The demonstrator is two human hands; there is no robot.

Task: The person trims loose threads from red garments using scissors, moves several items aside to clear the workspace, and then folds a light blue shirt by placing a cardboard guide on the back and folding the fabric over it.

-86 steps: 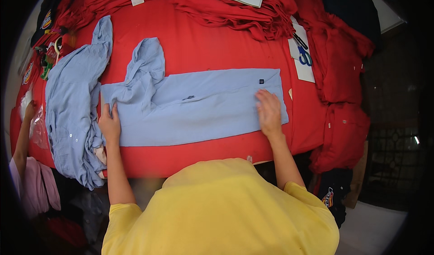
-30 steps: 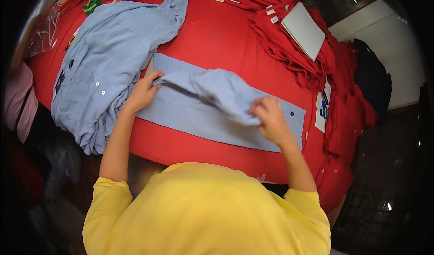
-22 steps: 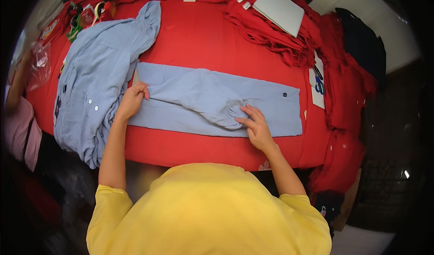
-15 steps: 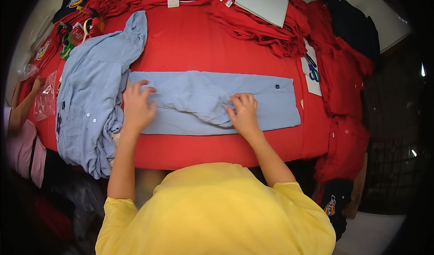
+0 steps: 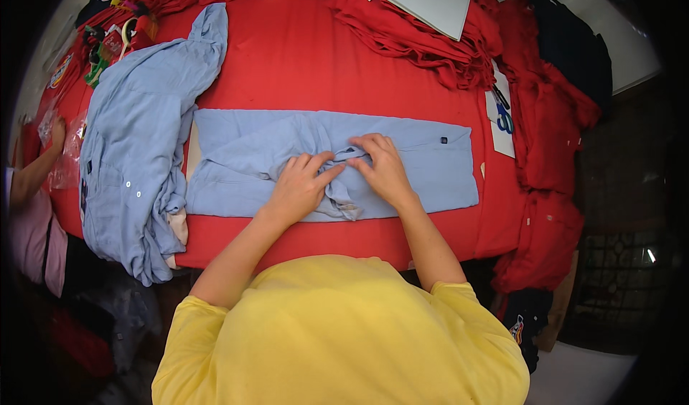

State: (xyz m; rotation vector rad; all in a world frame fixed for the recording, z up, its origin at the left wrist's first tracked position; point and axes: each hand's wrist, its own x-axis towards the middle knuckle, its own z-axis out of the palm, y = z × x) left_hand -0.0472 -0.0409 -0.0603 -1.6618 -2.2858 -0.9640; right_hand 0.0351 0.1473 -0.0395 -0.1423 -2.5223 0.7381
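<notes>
A light blue garment (image 5: 423, 164) lies lengthwise before me, folded into a long strip, with a small dark square near its right end. My left hand (image 5: 298, 188) rests at a bunched fold in its middle, fingertips closed on the cloth. Close beside it, my right hand (image 5: 382, 168) pinches the same rumpled part between thumb and fingers. Below the fingers, some cloth hangs in a crumpled heap toward the strip's near edge. More light blue cloth (image 5: 140, 128), with two pale buttons, lies loosely piled at the left; whether it joins the strip cannot be seen.
The table is covered in red cloth (image 5: 287, 60). Stacked red garments (image 5: 423, 49) bear a white board (image 5: 427, 3) at the far right. Blue-handled scissors (image 5: 504, 118) lie on white paper (image 5: 500, 141). At left are tape rolls (image 5: 128, 35) and another person's hand (image 5: 57, 132) by clear plastic (image 5: 69, 162).
My left hand has moved right from the strip's left part to its middle, meeting my right hand. The right hand has shifted slightly. Cloth between them is now more bunched.
</notes>
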